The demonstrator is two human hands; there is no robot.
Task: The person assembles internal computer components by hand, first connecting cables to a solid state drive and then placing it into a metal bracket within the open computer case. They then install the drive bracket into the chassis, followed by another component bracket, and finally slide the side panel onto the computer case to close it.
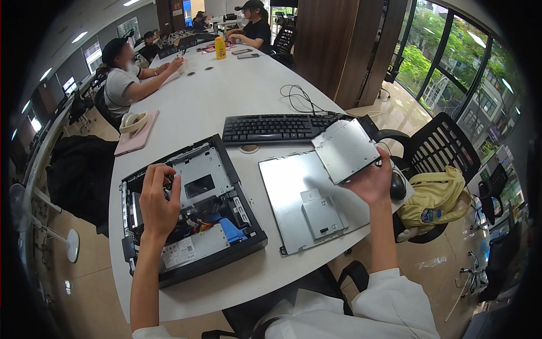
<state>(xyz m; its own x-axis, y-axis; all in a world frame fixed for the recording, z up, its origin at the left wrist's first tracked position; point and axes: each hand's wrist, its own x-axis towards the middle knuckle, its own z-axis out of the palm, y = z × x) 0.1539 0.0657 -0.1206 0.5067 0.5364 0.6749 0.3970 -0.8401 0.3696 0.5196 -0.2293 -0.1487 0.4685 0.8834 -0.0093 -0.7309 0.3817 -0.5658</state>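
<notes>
Desktop computer case [214, 266], black and lying flat on a white bench [189, 93] at the person's left, its top open to show a metal interior, cables and a blue plastic piece [230, 230]. The right hand [372, 183] grips a silver, box-like metal part [347, 150] by its near right side, holding it tilted over the far right corner of a flat silver panel [282, 186]. The left hand [158, 198] is over the case, fingers loosely curled, thumb slightly apart, nothing visible in it; whether its fingertips touch the case I cannot tell. Beyond lies a black keyboard [271, 129]. The step in hand appears to be handling a loose internal part beside the open case. The next move seems to call for a steady right grip, with the left hand clear of the exposed cables and sheet-metal edges.
</notes>
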